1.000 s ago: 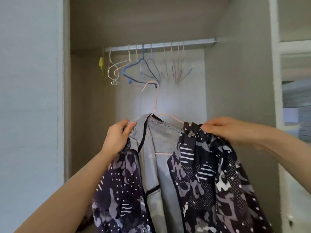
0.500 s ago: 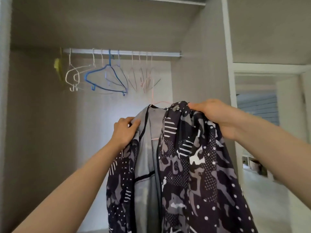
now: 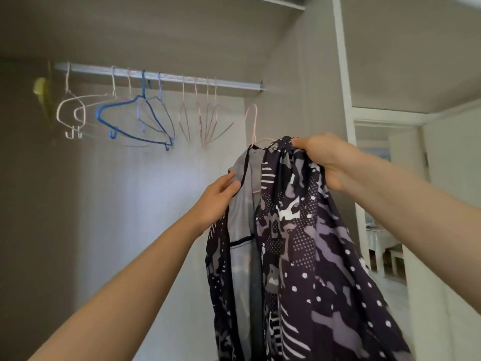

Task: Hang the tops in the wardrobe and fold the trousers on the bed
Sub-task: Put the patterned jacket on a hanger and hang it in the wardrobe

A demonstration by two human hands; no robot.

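A dark patterned top [image 3: 299,243] with a grey lining hangs on a pink hanger [image 3: 253,123], held up inside the open wardrobe. My left hand [image 3: 217,201] grips the top's left front edge. My right hand [image 3: 322,157] grips the right shoulder of the top at the hanger. The hanger's hook sits just below the right end of the silver rail [image 3: 161,76] and is not on it.
Several bare hangers hang on the rail: white [image 3: 71,113], blue [image 3: 135,118] and pink [image 3: 205,121]. A yellow item [image 3: 43,95] hangs at the far left. The wardrobe's side panel [image 3: 312,87] stands right of the rail; a doorway [image 3: 382,204] opens further right.
Both hands have lifted the top and hanger up and to the right, so the hook now sits close under the rail's right end. The view tilted upward.
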